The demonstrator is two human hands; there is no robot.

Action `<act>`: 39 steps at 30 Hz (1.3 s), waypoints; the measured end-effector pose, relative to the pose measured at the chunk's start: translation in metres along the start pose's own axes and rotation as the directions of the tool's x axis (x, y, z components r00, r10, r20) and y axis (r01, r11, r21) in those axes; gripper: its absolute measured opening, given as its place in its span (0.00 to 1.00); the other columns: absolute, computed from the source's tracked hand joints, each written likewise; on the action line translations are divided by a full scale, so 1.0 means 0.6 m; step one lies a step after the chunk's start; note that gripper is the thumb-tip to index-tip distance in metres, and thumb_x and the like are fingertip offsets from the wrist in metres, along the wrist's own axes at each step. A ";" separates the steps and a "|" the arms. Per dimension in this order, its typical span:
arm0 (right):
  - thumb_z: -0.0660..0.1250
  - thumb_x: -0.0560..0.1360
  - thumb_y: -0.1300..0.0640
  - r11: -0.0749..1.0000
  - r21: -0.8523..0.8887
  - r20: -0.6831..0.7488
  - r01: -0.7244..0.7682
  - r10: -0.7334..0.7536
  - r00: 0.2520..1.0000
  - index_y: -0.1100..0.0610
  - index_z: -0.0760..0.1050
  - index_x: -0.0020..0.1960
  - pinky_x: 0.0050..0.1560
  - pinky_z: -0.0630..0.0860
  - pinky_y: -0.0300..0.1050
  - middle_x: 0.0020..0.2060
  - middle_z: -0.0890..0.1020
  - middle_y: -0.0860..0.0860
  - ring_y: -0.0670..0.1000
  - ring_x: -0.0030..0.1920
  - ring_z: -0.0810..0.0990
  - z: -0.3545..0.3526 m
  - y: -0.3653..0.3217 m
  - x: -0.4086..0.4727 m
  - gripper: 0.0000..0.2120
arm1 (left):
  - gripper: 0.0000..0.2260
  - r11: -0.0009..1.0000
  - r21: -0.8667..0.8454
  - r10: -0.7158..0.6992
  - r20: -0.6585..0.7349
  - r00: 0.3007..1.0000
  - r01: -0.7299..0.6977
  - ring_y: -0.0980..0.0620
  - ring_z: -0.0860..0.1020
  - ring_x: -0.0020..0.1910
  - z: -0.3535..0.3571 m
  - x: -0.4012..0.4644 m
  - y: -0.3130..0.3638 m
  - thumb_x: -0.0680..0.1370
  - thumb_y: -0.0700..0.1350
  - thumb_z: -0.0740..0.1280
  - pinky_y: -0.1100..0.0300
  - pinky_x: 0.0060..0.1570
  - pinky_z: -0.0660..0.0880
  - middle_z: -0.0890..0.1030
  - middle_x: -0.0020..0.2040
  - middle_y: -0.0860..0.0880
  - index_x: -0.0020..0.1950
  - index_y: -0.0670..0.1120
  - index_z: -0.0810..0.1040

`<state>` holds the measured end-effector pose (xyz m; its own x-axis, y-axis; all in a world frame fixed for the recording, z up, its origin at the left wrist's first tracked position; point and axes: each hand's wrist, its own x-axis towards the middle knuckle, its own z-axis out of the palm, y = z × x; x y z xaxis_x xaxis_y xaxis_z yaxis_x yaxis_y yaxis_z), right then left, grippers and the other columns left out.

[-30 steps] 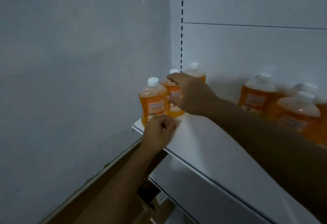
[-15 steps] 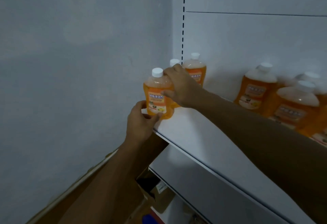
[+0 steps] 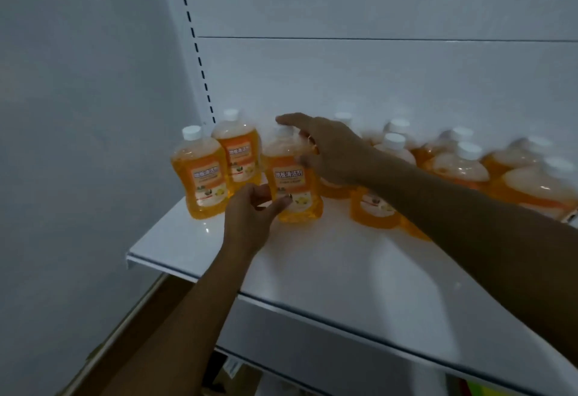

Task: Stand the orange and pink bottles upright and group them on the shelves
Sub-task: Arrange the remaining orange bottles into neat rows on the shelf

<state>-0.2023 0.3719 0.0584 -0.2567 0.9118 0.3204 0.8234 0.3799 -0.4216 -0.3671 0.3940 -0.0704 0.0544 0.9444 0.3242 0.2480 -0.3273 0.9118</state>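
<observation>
At frame centre the right hand (image 3: 331,151) grips an upright orange bottle (image 3: 295,181) by its shoulder while the left hand (image 3: 250,217) pinches its base on the shelf (image 3: 312,264), apparently mid-grouping; next, it likely needs nudging left against the two bottles (image 3: 219,170).

Three orange bottles with white caps stood upright at the shelf's (image 3: 175,241) 10 o'clock corner: the front-left bottle (image 3: 200,175), the rear bottle (image 3: 238,148) touching it, and the labelled bottle (image 3: 292,183) just beside them. More orange bottles (image 3: 459,165) crowded toward 2 o'clock, blurred.
</observation>
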 end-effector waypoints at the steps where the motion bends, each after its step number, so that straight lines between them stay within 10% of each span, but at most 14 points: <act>1: 0.67 0.76 0.61 0.999 -0.030 -0.016 -0.022 0.022 1.000 0.45 0.60 0.73 0.51 0.79 0.48 0.58 0.74 0.55 0.53 0.53 0.75 -0.010 0.012 -0.006 0.30 | 0.12 0.999 -0.005 0.037 0.036 0.999 -0.037 0.53 0.83 0.48 0.012 0.009 0.002 0.70 0.45 0.76 0.51 0.48 0.81 0.84 0.47 0.51 0.47 0.43 0.78; 13: 0.67 0.76 0.56 0.898 -0.424 -0.061 -0.117 0.101 0.993 0.48 0.57 0.71 0.44 0.76 0.48 0.56 0.79 0.55 0.54 0.50 0.79 -0.033 0.062 -0.043 0.29 | 0.11 0.987 0.086 0.112 0.230 0.967 -0.135 0.56 0.79 0.50 0.089 0.057 0.003 0.72 0.44 0.75 0.68 0.45 0.75 0.79 0.48 0.55 0.47 0.50 0.74; 18: 0.68 0.75 0.55 0.812 -0.570 -0.052 -0.126 0.117 0.992 0.50 0.58 0.70 0.69 0.62 0.55 0.58 0.79 0.55 0.57 0.58 0.78 -0.040 0.066 -0.039 0.28 | 0.12 0.992 0.056 0.101 0.229 0.968 -0.117 0.56 0.79 0.51 0.095 0.058 -0.003 0.71 0.45 0.75 0.66 0.45 0.76 0.80 0.48 0.55 0.45 0.52 0.73; 25: 0.69 0.74 0.58 0.824 -0.549 -0.084 -0.140 0.112 0.990 0.52 0.60 0.70 0.73 0.57 0.57 0.68 0.72 0.54 0.58 0.65 0.73 -0.028 0.061 -0.037 0.28 | 0.13 0.992 0.069 0.088 0.215 0.973 -0.105 0.53 0.79 0.54 0.099 0.055 -0.014 0.71 0.46 0.75 0.63 0.50 0.77 0.81 0.53 0.49 0.50 0.46 0.75; 32: 0.73 0.71 0.51 0.874 -0.475 -0.063 -0.098 0.078 0.995 0.54 0.62 0.69 0.56 0.72 0.48 0.66 0.72 0.52 0.54 0.63 0.72 -0.040 0.054 -0.034 0.32 | 0.18 0.970 0.224 0.047 0.195 0.980 -0.091 0.56 0.78 0.51 0.069 0.042 -0.012 0.71 0.49 0.76 0.60 0.49 0.77 0.80 0.55 0.52 0.58 0.46 0.77; 39: 0.70 0.74 0.48 0.915 -0.399 -0.014 0.054 -0.065 0.998 0.53 0.60 0.73 0.61 0.72 0.52 0.70 0.69 0.52 0.54 0.67 0.70 0.012 -0.010 0.037 0.32 | 0.08 0.941 0.336 0.015 0.032 0.999 -0.025 0.59 0.79 0.41 -0.051 0.023 -0.037 0.72 0.52 0.74 0.59 0.43 0.78 0.82 0.43 0.54 0.46 0.50 0.80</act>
<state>-0.2167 0.3909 0.0617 -0.3021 0.8831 0.3591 0.9420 0.3344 -0.0298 -0.4015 0.4132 -0.0783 0.0887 0.9398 0.3301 0.5574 -0.3215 0.7655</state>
